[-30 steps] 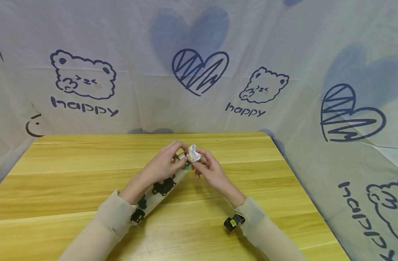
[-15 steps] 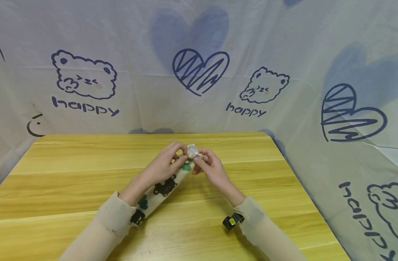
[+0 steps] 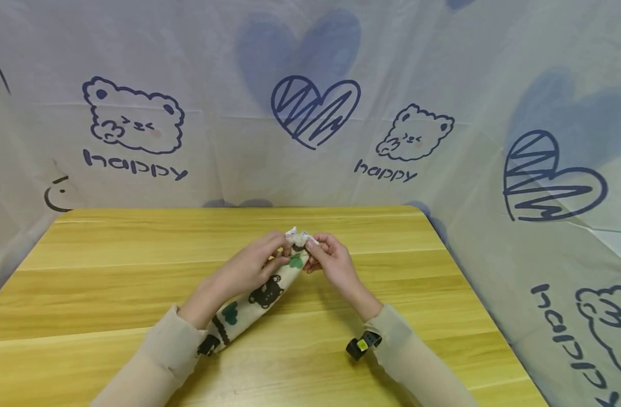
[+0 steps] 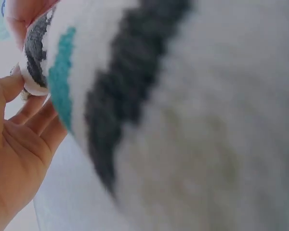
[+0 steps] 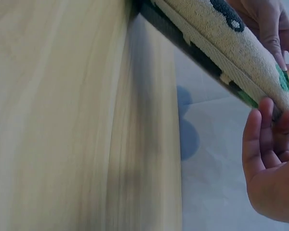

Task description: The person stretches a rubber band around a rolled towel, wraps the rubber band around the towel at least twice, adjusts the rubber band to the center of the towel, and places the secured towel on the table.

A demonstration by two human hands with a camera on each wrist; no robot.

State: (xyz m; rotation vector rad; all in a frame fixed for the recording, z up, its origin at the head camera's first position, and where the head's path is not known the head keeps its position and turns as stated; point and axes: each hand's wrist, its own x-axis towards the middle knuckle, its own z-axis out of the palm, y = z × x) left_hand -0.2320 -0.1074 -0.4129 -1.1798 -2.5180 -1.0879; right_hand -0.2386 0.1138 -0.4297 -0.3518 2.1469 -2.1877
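At mid-frame above the surface (image 3: pixel 112 282), the left hand (image 3: pixel 254 265) and right hand (image 3: pixel 330 263) both pinch the top end of a soft, light, floppy sock (image 3: pixel 259 294); best gripped at that bunched, probably white tip. It now sits lower than a second ago

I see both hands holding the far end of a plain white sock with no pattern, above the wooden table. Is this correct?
Not quite. The sock is not plain: the head view shows dark bear figures and green shapes on its cream fabric. The rest is right: the left hand and the right hand both hold its far end above the wooden table.
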